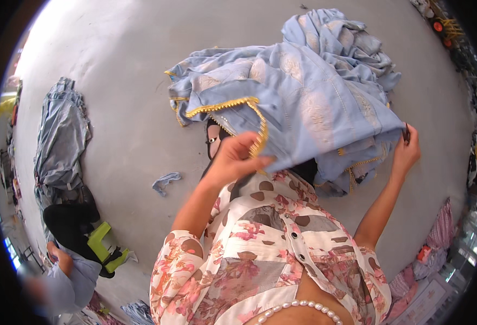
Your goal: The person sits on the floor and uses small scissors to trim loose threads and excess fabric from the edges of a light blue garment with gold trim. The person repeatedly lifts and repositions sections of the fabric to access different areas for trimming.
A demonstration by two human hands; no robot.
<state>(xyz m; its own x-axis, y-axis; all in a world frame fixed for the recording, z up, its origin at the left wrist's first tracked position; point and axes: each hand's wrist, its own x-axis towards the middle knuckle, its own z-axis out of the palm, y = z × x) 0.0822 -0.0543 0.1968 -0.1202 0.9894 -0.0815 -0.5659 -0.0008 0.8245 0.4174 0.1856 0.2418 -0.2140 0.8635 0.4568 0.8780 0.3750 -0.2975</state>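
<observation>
A large light-blue cloth (325,103) with pale embroidered patches is spread and bunched in front of me, its edge stretched between my hands. My left hand (238,158) pinches the near corner, where a gold scalloped trim (261,130) runs along the border. Off to the right, my right hand (408,153) grips the other end of that edge. Something small and dark shows at its fingertips, too small to name. More cloth hangs below the stretched edge, and part of a dark shoe (213,142) shows beside the left hand.
A small blue scrap (166,182) lies on the grey floor (125,108). At left a person (70,281) sits by a lime-green stool (104,244), near a long blue-grey cloth (62,135). Pink cloth bundles (433,249) lie at the lower right.
</observation>
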